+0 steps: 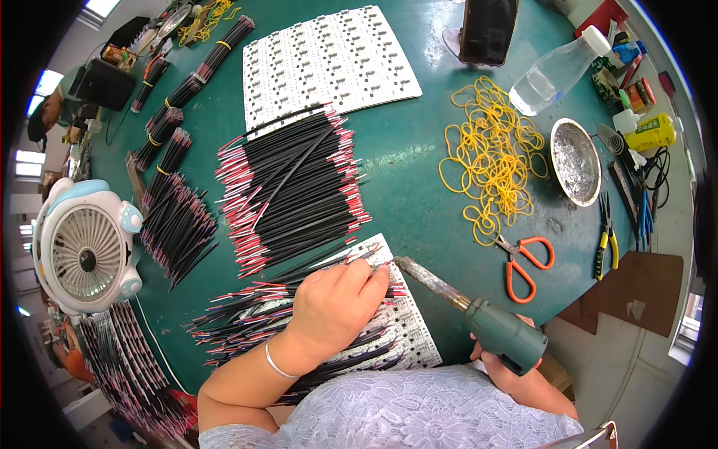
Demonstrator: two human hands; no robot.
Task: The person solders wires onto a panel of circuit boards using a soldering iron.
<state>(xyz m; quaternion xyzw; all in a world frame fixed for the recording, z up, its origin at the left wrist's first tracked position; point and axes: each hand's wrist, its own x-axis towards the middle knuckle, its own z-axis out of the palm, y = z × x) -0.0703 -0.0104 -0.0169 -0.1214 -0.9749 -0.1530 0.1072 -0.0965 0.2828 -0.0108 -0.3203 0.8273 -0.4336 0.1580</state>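
My left hand (pixel 334 305) is closed over the near white circuit board (pixel 419 340), its fingertips pinched at the board's upper right part. What they pinch is too small to make out, though black wires with red and white ends lie under and around the hand. In my right hand (pixel 516 382) is a dark green soldering gun (pixel 505 337) with a long metal barrel. The barrel's tip is close to my left fingertips. A large pile of cut black wires (pixel 292 194) lies just beyond. Partly under that pile, a white sheet of circuit boards (pixel 329 60) rests farther back.
To the right are yellow rubber bands (pixel 490 157), orange-handled scissors (pixel 521 288), a metal bowl (pixel 555 168), pliers (pixel 604 243) and a clear bottle (pixel 557 75). A dark phone (pixel 488 30) stands at the back. Left are a small fan (pixel 86 251) and banded wire bundles (pixel 183 90).
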